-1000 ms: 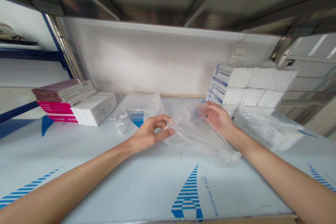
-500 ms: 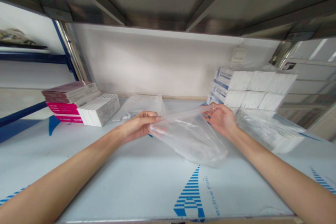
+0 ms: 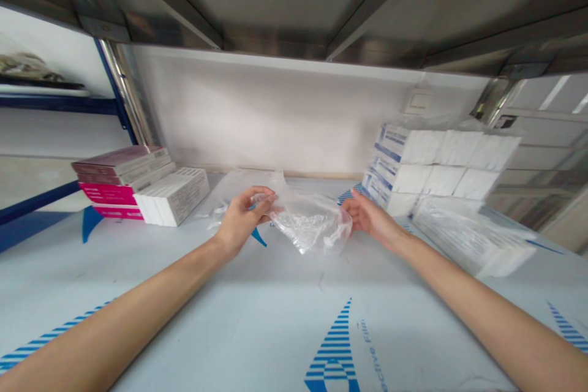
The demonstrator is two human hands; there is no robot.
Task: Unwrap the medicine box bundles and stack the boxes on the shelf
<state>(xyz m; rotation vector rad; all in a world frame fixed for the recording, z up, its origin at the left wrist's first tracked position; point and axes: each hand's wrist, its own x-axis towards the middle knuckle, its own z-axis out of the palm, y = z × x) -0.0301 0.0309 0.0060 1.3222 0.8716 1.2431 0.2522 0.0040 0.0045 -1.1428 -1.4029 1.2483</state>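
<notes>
A clear plastic bag (image 3: 310, 226) hangs crumpled between my two hands, just above the film-covered shelf. My left hand (image 3: 248, 214) is closed, pinching the bag's upper left edge between thumb and fingers. At the bag's right end is my right hand (image 3: 367, 215), its thumb raised apart from the fingers. Those fingertips touch the bag's edge and are partly hidden behind the plastic. Behind my left hand, another clear plastic bag (image 3: 252, 180) lies flat near the wall.
Pink and maroon boxes (image 3: 114, 187) are stacked at left beside white boxes (image 3: 177, 196). On the right stand plastic-wrapped white-and-blue boxes (image 3: 436, 162), with another wrapped pack (image 3: 473, 236) in front. A metal shelf (image 3: 275, 6) spans low overhead.
The bag, stretched out between both hands earlier, is now bunched smaller and higher. My right hand has moved slightly left and down, and its pinch on the bag's rim has loosened.
</notes>
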